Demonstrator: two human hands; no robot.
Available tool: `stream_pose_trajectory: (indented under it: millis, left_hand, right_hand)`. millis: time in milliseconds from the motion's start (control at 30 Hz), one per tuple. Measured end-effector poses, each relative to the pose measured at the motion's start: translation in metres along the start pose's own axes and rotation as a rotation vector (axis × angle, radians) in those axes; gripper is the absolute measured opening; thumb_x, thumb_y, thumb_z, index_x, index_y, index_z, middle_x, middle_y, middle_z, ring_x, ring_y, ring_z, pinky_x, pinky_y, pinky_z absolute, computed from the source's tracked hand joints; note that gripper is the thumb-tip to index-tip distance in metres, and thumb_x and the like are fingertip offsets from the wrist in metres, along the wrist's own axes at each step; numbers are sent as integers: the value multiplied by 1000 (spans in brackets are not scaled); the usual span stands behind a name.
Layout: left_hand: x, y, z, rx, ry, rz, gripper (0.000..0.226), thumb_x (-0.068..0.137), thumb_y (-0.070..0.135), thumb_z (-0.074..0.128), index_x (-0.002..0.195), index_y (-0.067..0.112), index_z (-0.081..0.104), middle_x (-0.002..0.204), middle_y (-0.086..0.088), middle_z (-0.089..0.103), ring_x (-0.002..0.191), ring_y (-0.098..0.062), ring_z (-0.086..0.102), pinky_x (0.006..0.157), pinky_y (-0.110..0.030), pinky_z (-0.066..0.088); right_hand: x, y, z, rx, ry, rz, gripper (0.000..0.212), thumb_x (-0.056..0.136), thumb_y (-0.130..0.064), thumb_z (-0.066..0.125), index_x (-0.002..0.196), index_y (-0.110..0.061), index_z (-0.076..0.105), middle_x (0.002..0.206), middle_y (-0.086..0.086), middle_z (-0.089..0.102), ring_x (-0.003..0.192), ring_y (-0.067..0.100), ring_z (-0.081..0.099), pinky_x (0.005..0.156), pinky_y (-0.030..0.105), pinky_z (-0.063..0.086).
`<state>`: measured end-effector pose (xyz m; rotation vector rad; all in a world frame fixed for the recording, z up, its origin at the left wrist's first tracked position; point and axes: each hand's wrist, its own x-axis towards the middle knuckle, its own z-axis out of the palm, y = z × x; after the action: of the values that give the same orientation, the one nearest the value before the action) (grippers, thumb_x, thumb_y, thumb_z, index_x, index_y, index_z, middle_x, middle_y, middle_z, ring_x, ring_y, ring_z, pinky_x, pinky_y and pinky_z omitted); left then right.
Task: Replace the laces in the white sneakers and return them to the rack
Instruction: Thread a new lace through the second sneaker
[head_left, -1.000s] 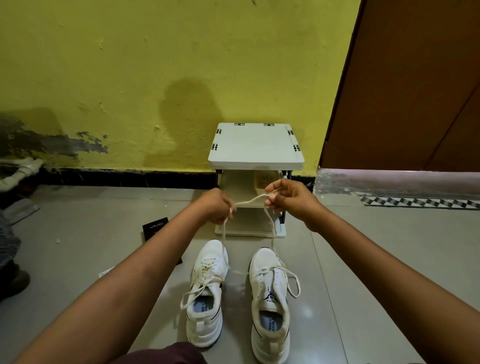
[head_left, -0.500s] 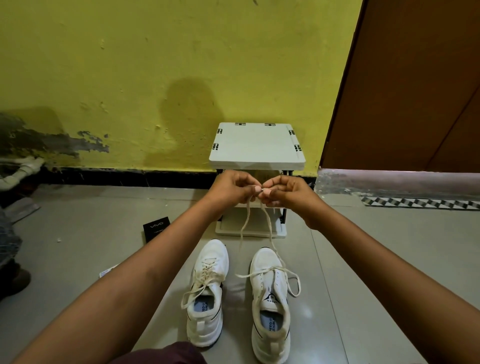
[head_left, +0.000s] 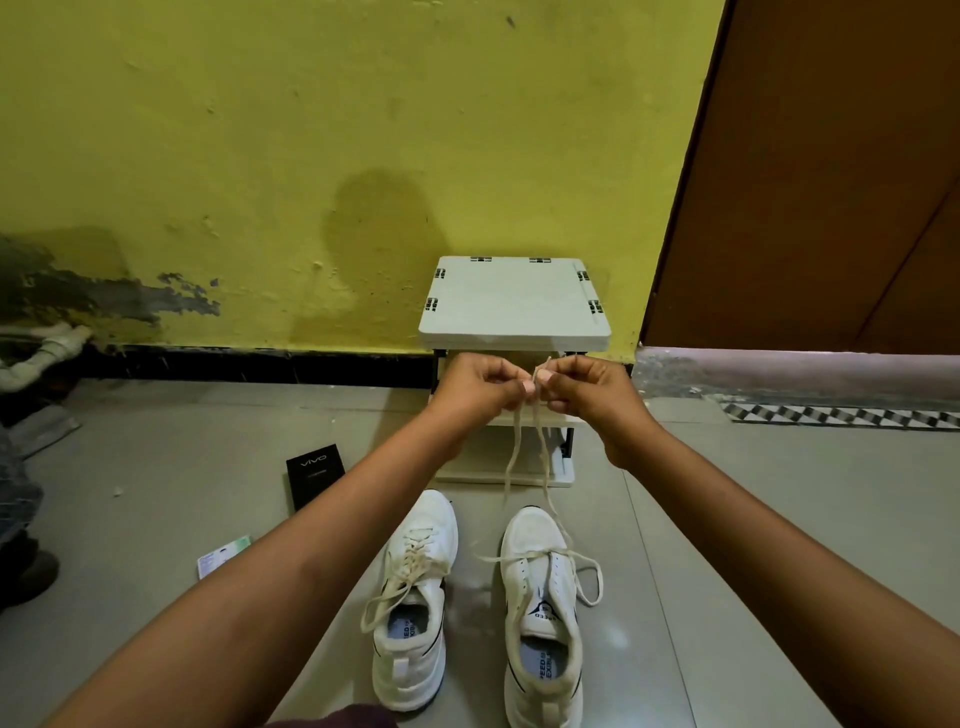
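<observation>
Two white sneakers stand side by side on the floor, toes toward the wall: the left sneaker with its lace threaded and loose ends hanging, and the right sneaker with one lace strand lying across it. A cream lace hangs doubled from my fingertips down to the right sneaker. My left hand and my right hand meet thumb to thumb, each pinching the lace, held up in front of the small white shoe rack.
The rack stands against a yellow wall, beside a brown door. A black phone box and a small card lie on the grey tiles left of the sneakers. A white pipe runs at far left.
My hands were apart with the lace stretched between them a second ago. They have come together, and the lace now hangs doubled below them.
</observation>
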<state>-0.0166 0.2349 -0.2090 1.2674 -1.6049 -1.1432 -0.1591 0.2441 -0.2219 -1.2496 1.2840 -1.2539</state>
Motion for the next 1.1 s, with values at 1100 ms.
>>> stream_pose_trajectory:
  millis: [1100]
  left_hand:
    - [-2,15,6,-205,10,-82,20,97,16,49,79,19,57,75,4,58,69,-7,52,64,-22,39]
  right_hand:
    - [-7,-7,16,-141,-214,67,13,99,-24,43,107,-17,50,94,-3,58,95,14,56,75,22,42]
